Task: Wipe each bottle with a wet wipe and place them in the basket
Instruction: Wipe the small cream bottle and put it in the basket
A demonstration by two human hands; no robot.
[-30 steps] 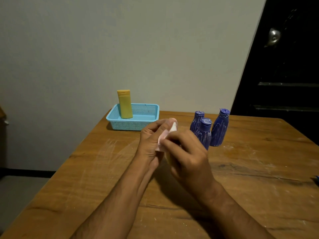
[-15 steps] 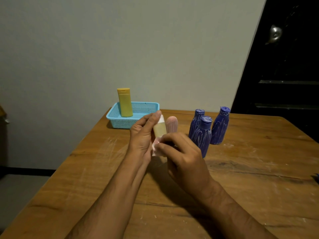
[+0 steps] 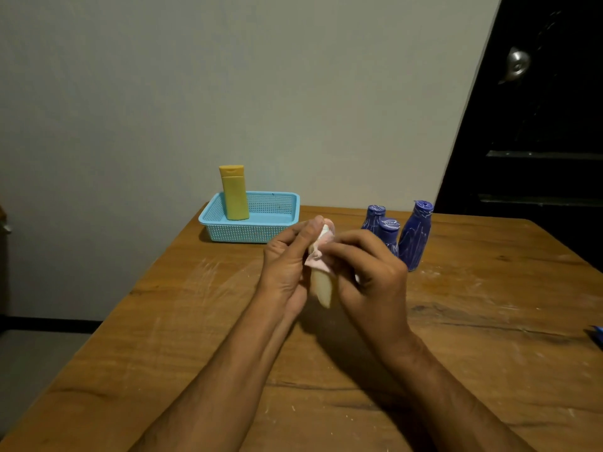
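The left hand (image 3: 287, 259) curls its fingers round a small pale bottle (image 3: 321, 287), held above the surface (image 3: 489, 337) near the middle. The right hand (image 3: 368, 272) pinches a pinkish wet wipe (image 3: 318, 261) against the upper part of that bottle; the wipe bunches round the neck and partly hides the pink cap (image 3: 328, 226). The bottle is cream-coloured, tilted with its cap pointing to the far side.

Just behind the right hand stand 3 blue bottles (image 3: 414, 236) in a close cluster, upright, streaked with pale lines; the hand covers the lower part of the nearest one. To the far left sits a light blue basket (image 3: 277, 220) with a mesh wall, touching the wall side of the wooden surface. 1 yellow bottle (image 3: 233, 194) stands upright in its left end. A dark door (image 3: 538, 125) with a metal knob (image 3: 517, 65) fills the far right.
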